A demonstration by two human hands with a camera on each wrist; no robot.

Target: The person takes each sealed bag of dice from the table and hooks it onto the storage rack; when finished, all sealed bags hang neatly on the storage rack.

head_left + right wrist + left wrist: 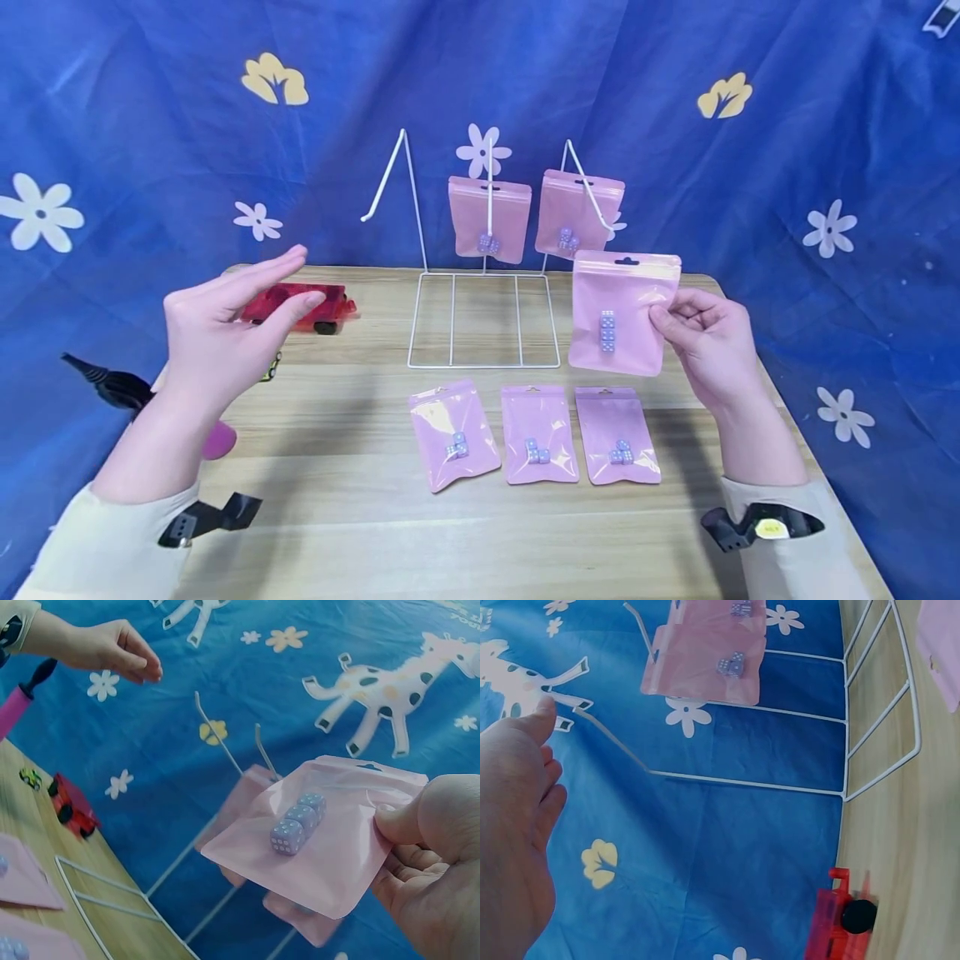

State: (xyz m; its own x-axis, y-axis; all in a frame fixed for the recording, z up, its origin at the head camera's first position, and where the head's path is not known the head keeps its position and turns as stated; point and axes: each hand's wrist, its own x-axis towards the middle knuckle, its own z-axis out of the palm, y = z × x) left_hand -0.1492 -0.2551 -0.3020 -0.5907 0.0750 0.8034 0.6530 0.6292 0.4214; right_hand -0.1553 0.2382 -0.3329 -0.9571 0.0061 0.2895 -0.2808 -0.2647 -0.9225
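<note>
My right hand [701, 329] pinches the right edge of a pink pouch [618, 312] holding three pale purple dice, lifted in front of the white wire rack [483, 317]; the right wrist view shows the same held pouch [319, 847] between thumb and fingers [420, 825]. Two pink pouches [489, 218] [576, 214] hang on the rack's middle and right hooks. The left hook [384, 185] is bare. Three more pouches [453, 433] [538, 433] [617, 433] lie flat in a row on the wooden table [360, 517]. My left hand [232, 321] hovers open above the table's left side, holding nothing.
A red toy vehicle [300, 307] sits at the table's far left, partly behind my left hand; it shows in the left wrist view too [840, 926]. A pink-and-black object [217, 440] lies near my left forearm. A blue flowered cloth [150, 125] hangs behind.
</note>
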